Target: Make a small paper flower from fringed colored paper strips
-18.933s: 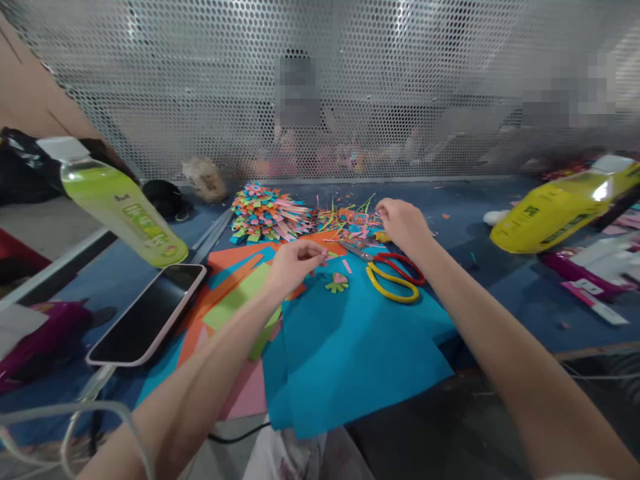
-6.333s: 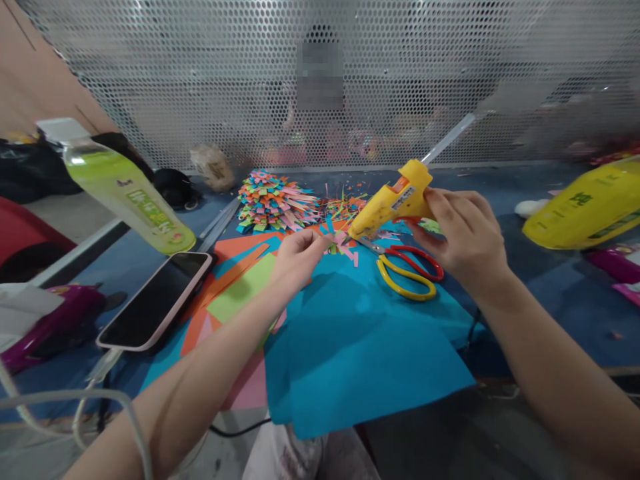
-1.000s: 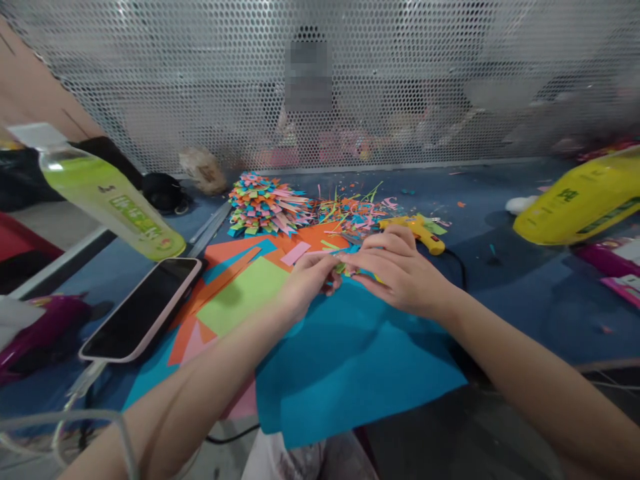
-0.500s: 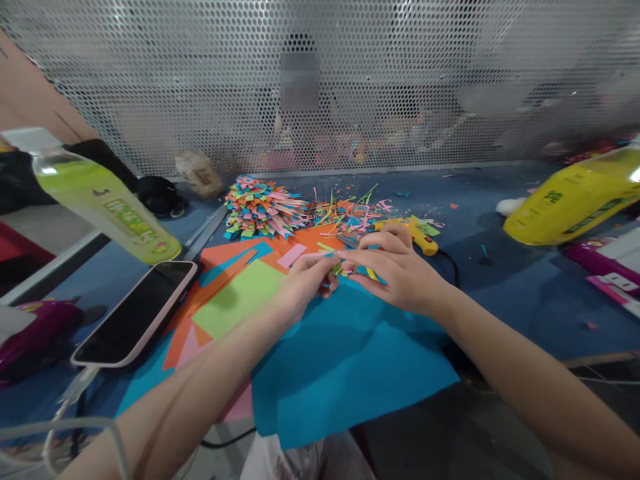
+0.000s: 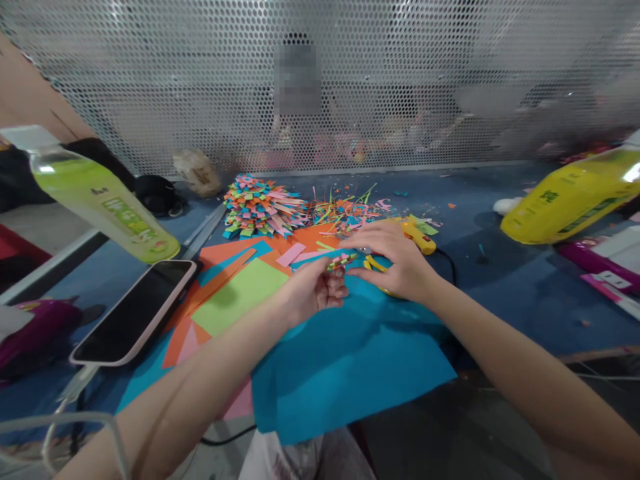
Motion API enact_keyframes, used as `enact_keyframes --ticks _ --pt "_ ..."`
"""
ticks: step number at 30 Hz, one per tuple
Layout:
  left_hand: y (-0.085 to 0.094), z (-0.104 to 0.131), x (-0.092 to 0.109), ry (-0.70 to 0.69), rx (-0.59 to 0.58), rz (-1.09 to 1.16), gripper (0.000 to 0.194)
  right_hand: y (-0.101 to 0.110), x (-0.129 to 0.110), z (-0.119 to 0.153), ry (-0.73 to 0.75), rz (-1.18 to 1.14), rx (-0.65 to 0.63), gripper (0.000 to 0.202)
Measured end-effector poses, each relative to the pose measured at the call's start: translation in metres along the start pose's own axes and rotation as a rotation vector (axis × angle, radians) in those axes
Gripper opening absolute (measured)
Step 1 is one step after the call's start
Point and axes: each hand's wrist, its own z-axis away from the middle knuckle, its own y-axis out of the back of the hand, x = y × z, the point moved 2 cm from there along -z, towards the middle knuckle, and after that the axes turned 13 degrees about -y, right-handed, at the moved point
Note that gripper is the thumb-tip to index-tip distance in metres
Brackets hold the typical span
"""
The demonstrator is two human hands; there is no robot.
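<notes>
So, head cam: the blue worktop (image 5: 510,300) is pretty crowded. Phone (image 5: 135,312) and green drink bottle (image 5: 103,200) over on the left, yellow bottle (image 5: 565,200) on the right. Further back there's a spiky multicoloured paper pile (image 5: 263,207), with loose paper scraps (image 5: 345,212) just beside it. The right hand (image 5: 403,267) hangs over the scissors (image 5: 375,265) and hides most of them, plus a bit of the yellow glue gun (image 5: 423,239).

The little paper piece (image 5: 343,261) is green and pink, kinda folded up with short strips bunched together. Too small to make out more. It's above the big blue sheets (image 5: 350,373), pinched between the left hand's (image 5: 313,290) thumb and fingers, so that grip is closed on it. Right grip is loose, thumb and fingers spread, right next to the piece.

Half a second ago both hands had their fingertips together on it. Now the right one's come off and you can see more of the piece.
</notes>
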Motion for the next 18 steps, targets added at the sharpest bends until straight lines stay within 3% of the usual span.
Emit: enact_keyframes --ticks 2,4,7,10,13,18 --pt "-0.001 0.001 -0.002 0.02 -0.042 -0.028 0.034 -0.005 0.001 -0.001 -0.007 -0.123 -0.003 0.014" --pt "0.0 0.001 -0.003 -0.022 -0.096 -0.147 0.038 -0.007 0.002 -0.001 -0.063 -0.239 0.016 0.01" --pt "0.006 0.0 0.002 -0.278 -0.134 -0.499 0.038 -0.007 0.002 0.0 -0.191 -0.369 -0.015 0.012" --pt "0.014 -0.002 0.012 -0.469 -0.062 -0.724 0.022 -0.005 0.002 0.0 -0.294 -0.446 -0.054 0.012" --pt "0.02 -0.001 0.025 -0.605 0.033 -0.729 0.018 -0.006 0.004 0.001 -0.425 -0.49 -0.084 0.018" --pt "0.019 0.008 0.035 -0.719 0.005 -0.665 0.025 -0.009 0.009 0.003 -0.552 -0.519 -0.1 0.02"
